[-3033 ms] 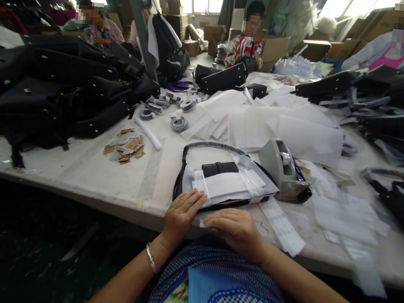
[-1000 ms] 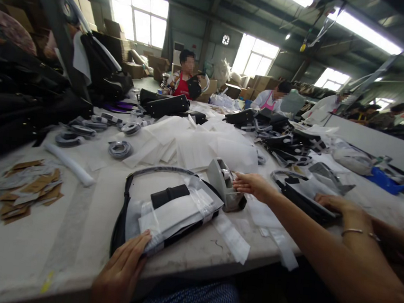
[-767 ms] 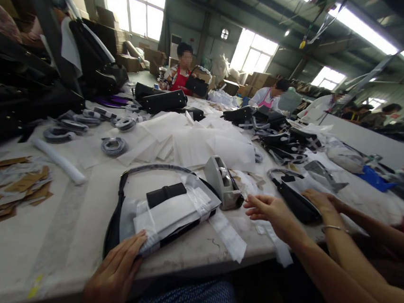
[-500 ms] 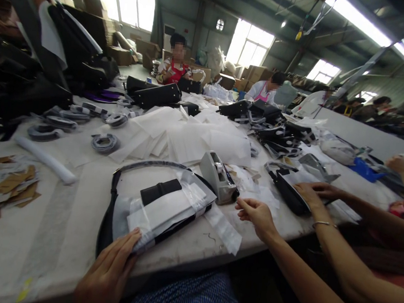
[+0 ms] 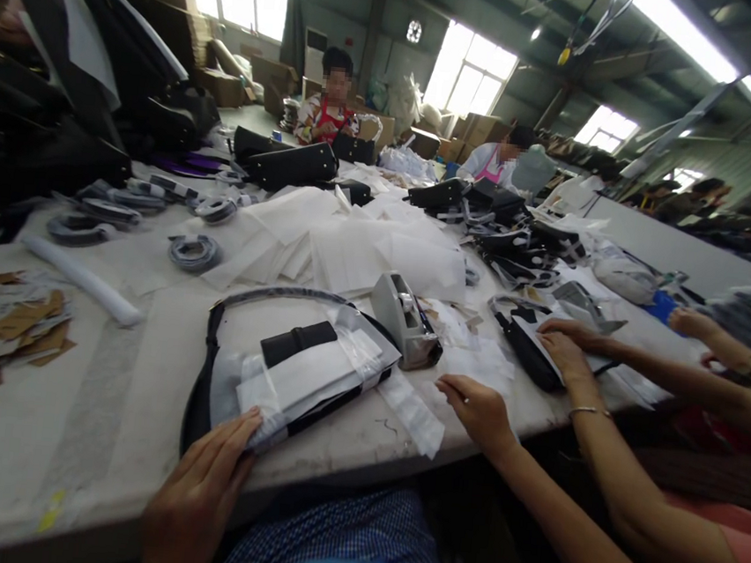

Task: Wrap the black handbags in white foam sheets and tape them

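A black handbag (image 5: pixel 294 433) lies on the table in front of me, its curved strap (image 5: pixel 268 293) arching behind it. White wrapping sheet (image 5: pixel 303 376) covers its face, held by clear tape, and a small black piece with a band (image 5: pixel 299 342) rests on top. My left hand (image 5: pixel 206 482) lies with extended fingers on the bag's near left corner. To the right of the bag, my right hand (image 5: pixel 479 413) has thumb and fingers pinched together; whatever they hold is too small to make out. Just beyond it stands a grey tape dispenser (image 5: pixel 404 324). A translucent strip (image 5: pixel 412 413) sticks out from the bag's right end.
A co-worker's hands (image 5: pixel 569 344) handle another black bag (image 5: pixel 531 354) at right. White sheets (image 5: pixel 352 244) pile up mid-table, with wrapped coils (image 5: pixel 193 252) to their left. Brown cards (image 5: pixel 5 334) and a white roll (image 5: pixel 83 280) lie at left. Black bags (image 5: pixel 287 162) stand farther back.
My right hand has drawn slightly back from the tape dispenser, fingers still pinched. My left hand stays on the bag. The co-worker's hands have shifted a little over their bag.
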`<state>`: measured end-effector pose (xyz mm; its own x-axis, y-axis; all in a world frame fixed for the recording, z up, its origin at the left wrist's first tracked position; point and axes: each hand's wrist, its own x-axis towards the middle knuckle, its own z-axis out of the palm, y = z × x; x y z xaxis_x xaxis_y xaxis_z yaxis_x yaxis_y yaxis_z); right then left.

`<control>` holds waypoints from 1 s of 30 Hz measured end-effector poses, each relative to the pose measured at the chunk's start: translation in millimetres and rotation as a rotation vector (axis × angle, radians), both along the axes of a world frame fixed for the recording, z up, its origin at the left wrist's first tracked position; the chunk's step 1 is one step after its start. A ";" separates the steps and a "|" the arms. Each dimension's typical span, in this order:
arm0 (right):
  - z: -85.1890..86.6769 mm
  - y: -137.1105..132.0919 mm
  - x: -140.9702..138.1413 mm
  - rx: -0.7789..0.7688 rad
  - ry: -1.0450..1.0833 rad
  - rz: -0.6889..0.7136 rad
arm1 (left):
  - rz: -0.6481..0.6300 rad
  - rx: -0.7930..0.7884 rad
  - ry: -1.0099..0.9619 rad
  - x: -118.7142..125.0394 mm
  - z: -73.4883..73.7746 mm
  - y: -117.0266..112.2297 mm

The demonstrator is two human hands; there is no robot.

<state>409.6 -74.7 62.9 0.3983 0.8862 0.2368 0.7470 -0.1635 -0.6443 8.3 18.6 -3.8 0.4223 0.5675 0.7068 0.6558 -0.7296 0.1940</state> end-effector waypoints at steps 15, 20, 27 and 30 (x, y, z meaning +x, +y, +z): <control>106.0 70.3 -131.1 -0.076 -0.142 1.454 | 0.108 -0.290 -0.105 7.3 6.9 -9.8; 89.0 113.6 -158.5 -0.275 -0.026 1.565 | 0.105 -0.326 -0.166 9.9 8.8 -12.2; 82.8 164.3 -191.8 -0.345 -0.435 1.635 | 0.075 -0.376 -0.205 9.3 8.3 -12.9; 83.6 183.3 -209.9 -0.323 -0.640 1.666 | 0.087 -0.350 -0.218 9.9 7.8 -12.6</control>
<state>199.7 108.6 146.5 -0.9302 0.2557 -0.2633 0.3345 0.8859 -0.3213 18.2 6.0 4.0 0.2242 0.8163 0.5324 0.6279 -0.5388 0.5617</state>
